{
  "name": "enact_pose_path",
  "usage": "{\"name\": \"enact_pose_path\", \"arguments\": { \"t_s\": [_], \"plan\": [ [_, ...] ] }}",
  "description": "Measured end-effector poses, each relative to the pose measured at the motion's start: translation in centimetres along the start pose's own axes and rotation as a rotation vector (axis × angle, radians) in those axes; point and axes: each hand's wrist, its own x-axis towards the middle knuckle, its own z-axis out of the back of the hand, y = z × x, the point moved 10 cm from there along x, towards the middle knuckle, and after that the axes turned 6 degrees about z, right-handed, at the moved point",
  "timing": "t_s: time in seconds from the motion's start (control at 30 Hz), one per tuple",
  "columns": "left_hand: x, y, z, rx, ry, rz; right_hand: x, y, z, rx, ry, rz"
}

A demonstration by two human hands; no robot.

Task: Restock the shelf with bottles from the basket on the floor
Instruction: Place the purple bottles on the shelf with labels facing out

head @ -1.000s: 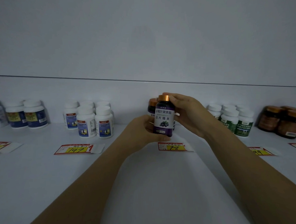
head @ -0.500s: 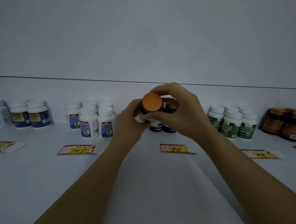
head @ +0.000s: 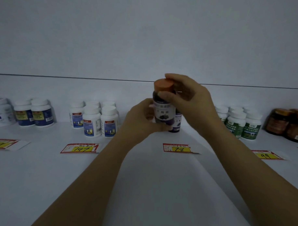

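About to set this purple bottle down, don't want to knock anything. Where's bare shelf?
Bare: the gap between the navy-label bottles and the blue-label bottles, and the front strip of shelf this side of the price tags. Crowded: green-label bottles beside the brown jars. Behind tag 78 one purple bottle stands; the left hand and right hand hide its surroundings.

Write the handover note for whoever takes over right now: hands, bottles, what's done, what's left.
Left hand: grips the lower body of the purple bottle.
Right hand: fingers curled round its orange cap.
The bottle is upright, label forward, behind the 78 price tag, just in front of another purple bottle on the shelf; whether its base touches the shelf is hidden.
Done: bottle brought to its spot.
Left: set it down, let go, fetch more; the basket is out of view.
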Motion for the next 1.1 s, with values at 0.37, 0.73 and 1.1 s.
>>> {"name": "enact_pose_path", "arguments": {
  "t_s": [0.37, 0.73, 1.1],
  "plan": [
    [-2.8, 2.5, -5.8, -0.511, 0.523, 0.523, -5.1, -9.3, -1.5, 0.389, 0.128, -0.941],
    [-2.3, 2.7, -4.5, -0.504, 0.443, 0.507, -2.5, -7.4, -0.4, 0.405, 0.090, -0.695],
    [-1.2, 3.0, -2.7, -0.088, 0.258, 0.317, -0.7, -4.9, 0.2, -0.025, 0.320, -0.363]
  ]
}}
